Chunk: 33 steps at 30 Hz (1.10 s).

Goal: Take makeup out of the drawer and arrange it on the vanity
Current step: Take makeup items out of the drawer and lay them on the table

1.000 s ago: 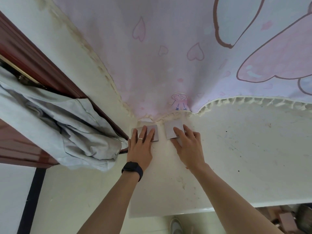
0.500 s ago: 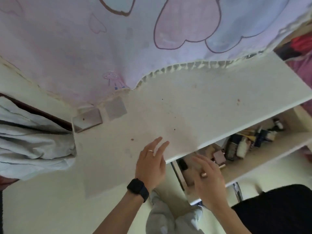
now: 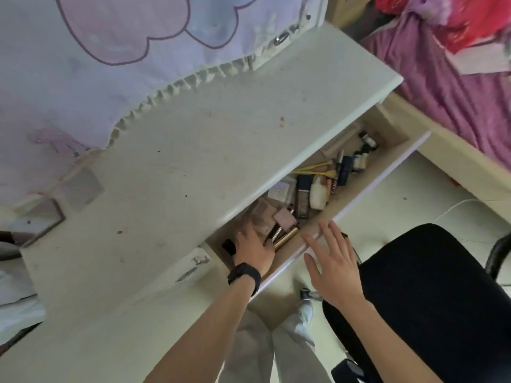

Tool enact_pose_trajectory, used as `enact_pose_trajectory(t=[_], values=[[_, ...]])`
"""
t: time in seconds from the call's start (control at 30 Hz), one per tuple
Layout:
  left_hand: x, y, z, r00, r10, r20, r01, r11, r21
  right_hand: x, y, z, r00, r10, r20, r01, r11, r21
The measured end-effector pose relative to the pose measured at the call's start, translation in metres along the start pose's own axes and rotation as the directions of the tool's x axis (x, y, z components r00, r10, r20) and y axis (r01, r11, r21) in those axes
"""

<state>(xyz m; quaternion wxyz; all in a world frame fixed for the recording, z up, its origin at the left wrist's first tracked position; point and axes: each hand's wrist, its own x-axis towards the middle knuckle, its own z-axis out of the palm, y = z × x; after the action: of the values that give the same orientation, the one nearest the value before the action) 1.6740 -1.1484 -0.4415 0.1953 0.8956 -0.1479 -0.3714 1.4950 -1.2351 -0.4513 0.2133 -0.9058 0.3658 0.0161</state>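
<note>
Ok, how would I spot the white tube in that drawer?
Under the cream vanity top, look into the open drawer. Midway along it lies a dark rectangular bottle. The white tube lies beside it: plump and rounded, where its neighbours are dark or flat.

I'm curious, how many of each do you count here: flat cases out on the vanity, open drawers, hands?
Flat square cases on the vanity top: 2
Open drawer: 1
Hands: 2, left hand inside the drawer, right hand spread over its front
Total: 5
</note>
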Motion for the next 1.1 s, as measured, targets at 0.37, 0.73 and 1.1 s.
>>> enact_pose_trajectory(t=[0.37, 0.73, 1.1], values=[[0.025, 0.032, 0.023, 0.953, -0.281, -0.110, 0.270, 0.957, -0.109, 0.000, 0.009, 0.003, 0.998, -0.037, 0.055, 0.031, 0.994, 0.109], [-0.003, 0.020, 0.016, 0.988, -0.003, -0.157, -0.002, 1.000, -0.029, 0.000, 0.004, 0.005, 1.000, 0.002, -0.022, 0.000, 0.992, 0.123], [-0.032, 0.008, -0.071, 0.908, 0.284, -0.308, -0.348, 0.920, -0.178, 0.047, -0.024, -0.027, 0.992, 0.125, 0.026, -0.119, 0.981, -0.150]])
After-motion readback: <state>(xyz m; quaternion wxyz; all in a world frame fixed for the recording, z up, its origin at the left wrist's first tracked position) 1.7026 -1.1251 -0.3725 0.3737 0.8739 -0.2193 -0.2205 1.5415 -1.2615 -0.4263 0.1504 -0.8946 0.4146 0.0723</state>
